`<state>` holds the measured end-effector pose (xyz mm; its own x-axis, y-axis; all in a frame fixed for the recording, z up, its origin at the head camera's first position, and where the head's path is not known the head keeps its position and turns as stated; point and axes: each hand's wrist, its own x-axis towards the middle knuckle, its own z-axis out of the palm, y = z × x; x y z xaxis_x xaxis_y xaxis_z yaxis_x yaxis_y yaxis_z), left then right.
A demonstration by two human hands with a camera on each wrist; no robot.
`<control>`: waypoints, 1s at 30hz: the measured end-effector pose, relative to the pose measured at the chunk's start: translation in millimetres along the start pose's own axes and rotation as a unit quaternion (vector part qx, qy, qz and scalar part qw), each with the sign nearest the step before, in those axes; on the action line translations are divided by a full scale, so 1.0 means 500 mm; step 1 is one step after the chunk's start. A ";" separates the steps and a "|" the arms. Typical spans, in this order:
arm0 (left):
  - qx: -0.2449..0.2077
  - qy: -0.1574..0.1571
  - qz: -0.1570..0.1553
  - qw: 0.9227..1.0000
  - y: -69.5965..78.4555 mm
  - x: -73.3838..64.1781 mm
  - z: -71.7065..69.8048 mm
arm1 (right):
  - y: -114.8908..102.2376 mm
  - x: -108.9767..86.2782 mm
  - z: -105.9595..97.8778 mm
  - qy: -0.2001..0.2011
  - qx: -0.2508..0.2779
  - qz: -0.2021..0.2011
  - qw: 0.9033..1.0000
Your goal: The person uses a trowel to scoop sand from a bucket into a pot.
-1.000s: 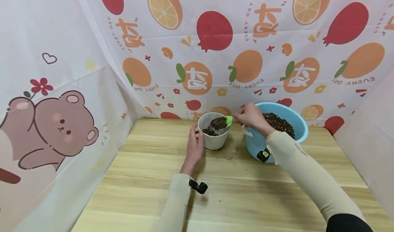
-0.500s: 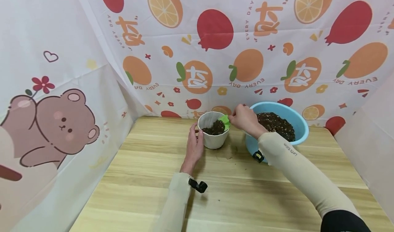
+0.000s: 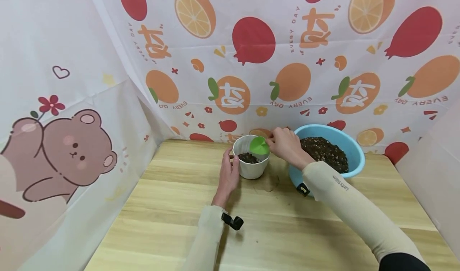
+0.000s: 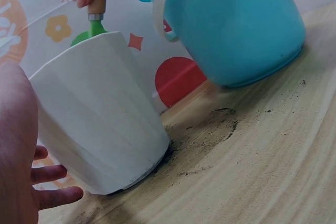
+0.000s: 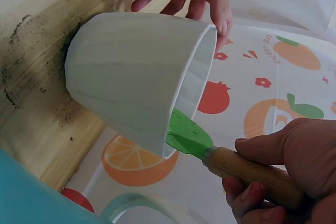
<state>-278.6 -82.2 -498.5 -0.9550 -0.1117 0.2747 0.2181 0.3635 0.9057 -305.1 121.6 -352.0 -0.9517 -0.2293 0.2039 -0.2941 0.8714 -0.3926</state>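
Observation:
My left hand [image 3: 229, 173] rests along the left side of a white flowerpot [image 3: 252, 170], its thumb up by the rim. In the left wrist view its fingers [image 4: 59, 196] look spread and fairly straight beside the pot wall. Dark potting soil [image 3: 247, 157] lies inside the pot. With my right hand [image 3: 285, 145] I grip the wooden handle [image 5: 252, 174] of a small garden trowel. The trowel's green blade [image 3: 258, 145] is tipped inside the rim on the right, its broad face showing, with only specks of soil on it.
A light-blue bucket [image 3: 353, 149] holding more soil [image 3: 324, 153] stands right of the pot, under my right forearm. Soil smudges [image 4: 210, 129] mark the wooden table [image 3: 172, 207] near the pot. A fruit-print cloth [image 3: 201, 63] hangs close behind.
The trowel, heaped with soil over the pot a second ago, has tipped and shed its load inside. My right hand has shifted slightly left; my left hand stays at the pot.

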 end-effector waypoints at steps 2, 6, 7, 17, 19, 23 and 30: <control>0.000 0.000 0.003 1.000 -0.003 -0.002 0.007 | 0.005 -0.002 -0.002 0.003 -0.002 0.002 1.000; 0.001 0.006 0.004 1.000 -0.005 0.000 0.014 | 0.013 -0.003 -0.007 0.011 0.000 0.002 1.000; 0.002 0.009 0.004 1.000 -0.005 0.001 0.015 | 0.014 -0.002 -0.008 0.010 0.002 0.001 1.000; -0.001 0.003 0.010 1.000 -0.007 0.006 0.030 | 0.038 -0.013 -0.024 0.011 0.018 0.021 1.000; 0.000 0.001 0.007 1.000 -0.009 0.004 0.034 | 0.044 -0.018 -0.027 0.014 0.023 0.024 0.999; 0.003 0.002 0.006 1.000 -0.008 0.005 0.034 | 0.051 -0.020 -0.033 0.022 0.028 0.028 0.999; 0.007 0.006 0.008 1.000 0.004 0.012 0.028 | 0.044 -0.026 -0.063 0.014 0.051 0.021 0.998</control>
<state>-286.5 -69.2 -499.7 -0.9486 -0.1169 0.2941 0.2313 0.3779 0.8965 -296.6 157.3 -335.0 -0.9610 -0.1795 0.2102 -0.2625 0.8313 -0.4899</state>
